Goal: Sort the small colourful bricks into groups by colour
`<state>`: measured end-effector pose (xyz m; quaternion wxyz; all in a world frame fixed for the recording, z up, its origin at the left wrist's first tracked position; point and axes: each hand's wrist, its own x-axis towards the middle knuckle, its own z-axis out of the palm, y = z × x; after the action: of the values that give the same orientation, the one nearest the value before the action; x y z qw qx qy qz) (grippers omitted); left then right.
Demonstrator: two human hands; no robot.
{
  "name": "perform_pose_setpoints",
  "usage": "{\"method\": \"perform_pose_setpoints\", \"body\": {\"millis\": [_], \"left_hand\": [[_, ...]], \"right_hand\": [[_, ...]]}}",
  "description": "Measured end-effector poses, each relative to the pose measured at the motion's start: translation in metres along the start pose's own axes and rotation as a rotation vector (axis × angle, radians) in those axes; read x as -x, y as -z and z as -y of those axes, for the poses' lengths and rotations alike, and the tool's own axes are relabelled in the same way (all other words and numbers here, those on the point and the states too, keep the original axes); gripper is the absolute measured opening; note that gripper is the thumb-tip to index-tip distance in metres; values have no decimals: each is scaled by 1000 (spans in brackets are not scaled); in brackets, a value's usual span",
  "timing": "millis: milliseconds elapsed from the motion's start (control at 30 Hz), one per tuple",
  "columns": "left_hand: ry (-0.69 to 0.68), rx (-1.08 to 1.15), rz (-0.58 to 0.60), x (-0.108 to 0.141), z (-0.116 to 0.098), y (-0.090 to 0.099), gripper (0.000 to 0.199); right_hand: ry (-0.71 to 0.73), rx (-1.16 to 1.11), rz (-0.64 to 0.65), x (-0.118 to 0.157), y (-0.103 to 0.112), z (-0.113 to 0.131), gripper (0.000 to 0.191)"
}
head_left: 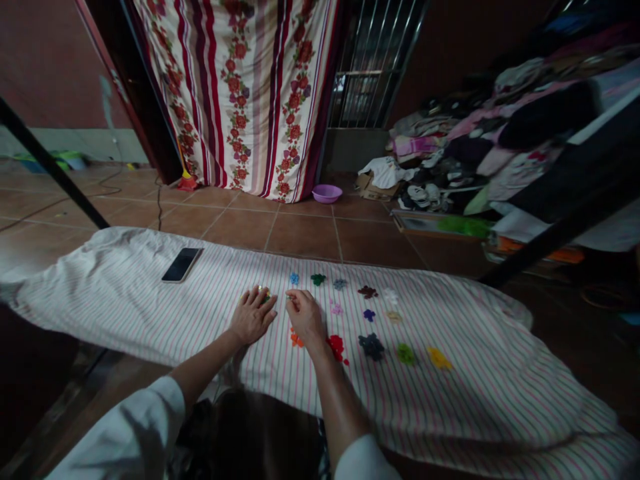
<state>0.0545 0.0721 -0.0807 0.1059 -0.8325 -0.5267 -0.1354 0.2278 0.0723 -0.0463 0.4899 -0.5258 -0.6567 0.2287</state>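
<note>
My left hand (253, 315) rests over a white striped cloth (430, 400), its fingertips around a small green-and-gold piece (264, 293). My right hand (306, 317) sits just to the right, its fingertips curled close to a tiny pale speck (290, 298), too small to make out. Several small coloured heaps lie in two rows beyond and beside my hands, among them a blue heap (294, 279), an orange heap (296, 339), a red heap (336, 347) and a yellow heap (439, 358). A black smartphone (182, 265) lies on the cloth to the left.
Brown floor tiles (300, 235) surround the cloth. A purple plastic basin (327, 193) stands before a floral striped curtain (240, 93). A large heap of clothes (500, 133) rises at the right. Dark metal bars (50, 160) cross the view's left edge.
</note>
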Motion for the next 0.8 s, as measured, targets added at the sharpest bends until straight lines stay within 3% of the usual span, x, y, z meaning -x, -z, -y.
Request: {"method": "perform_pose_setpoints", "body": {"millis": [167,400,600,800], "left_hand": [[-25,2,-39,21,-6,9,45],[-122,-6,-65,45,9,12,47],[-48,23,-109,48,5,12,48],[-87,101,-173,47,8,7,56]], "right_hand": [[-3,10,9,1,-1,-3,23],[-22,27,-13,1,5,-12,24],[-20,84,-51,4,12,-11,25],[-49,101,-128,15,26,-25,24]]}}
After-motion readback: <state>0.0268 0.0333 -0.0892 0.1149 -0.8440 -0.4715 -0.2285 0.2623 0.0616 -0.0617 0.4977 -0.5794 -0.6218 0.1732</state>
